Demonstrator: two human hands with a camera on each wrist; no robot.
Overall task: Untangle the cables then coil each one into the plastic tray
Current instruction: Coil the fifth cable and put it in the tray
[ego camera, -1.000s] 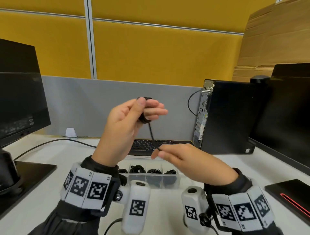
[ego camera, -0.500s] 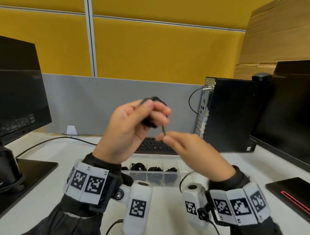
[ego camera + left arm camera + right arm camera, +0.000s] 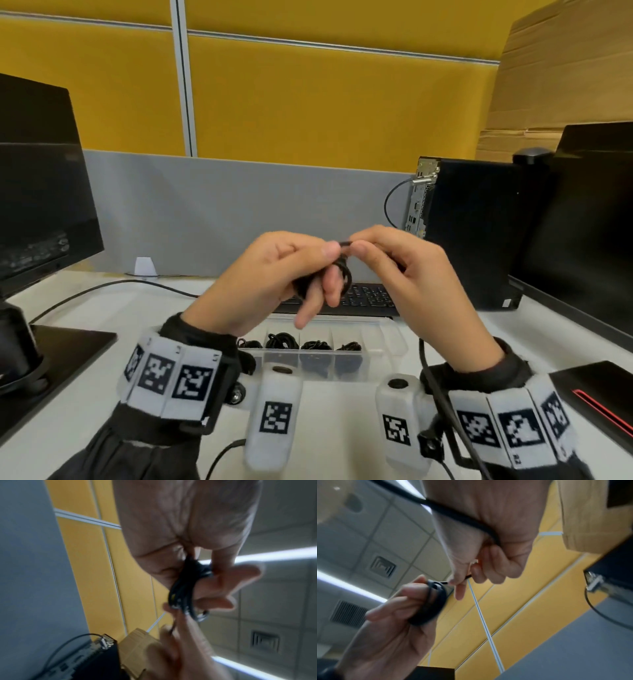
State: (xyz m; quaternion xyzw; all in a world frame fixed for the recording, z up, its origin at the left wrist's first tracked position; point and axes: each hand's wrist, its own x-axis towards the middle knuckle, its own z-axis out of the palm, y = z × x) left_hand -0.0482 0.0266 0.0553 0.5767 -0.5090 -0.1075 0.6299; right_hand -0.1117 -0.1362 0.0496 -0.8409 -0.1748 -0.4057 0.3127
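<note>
My left hand (image 3: 287,274) is raised above the desk with a black cable coil (image 3: 342,274) wound around its fingers; the coil (image 3: 185,588) shows in the left wrist view too. My right hand (image 3: 394,260) pinches the cable's free end (image 3: 345,244) between thumb and forefinger right beside the coil; the right wrist view shows that pinch (image 3: 467,576) and the coil (image 3: 429,605). Below the hands lies the clear plastic tray (image 3: 390,337), and several of its compartments hold black cable coils (image 3: 282,339).
A black keyboard (image 3: 366,298) lies behind the tray. A computer tower (image 3: 472,233) and a monitor (image 3: 592,222) stand at the right, another monitor (image 3: 37,192) on its base at the left. A black cable (image 3: 113,286) crosses the white desk. A dark pad (image 3: 603,394) lies front right.
My right hand rose from low in front of the tray up to the left hand, winding the hanging cable onto the coil; the free end is now short. Both hands sank a little.
</note>
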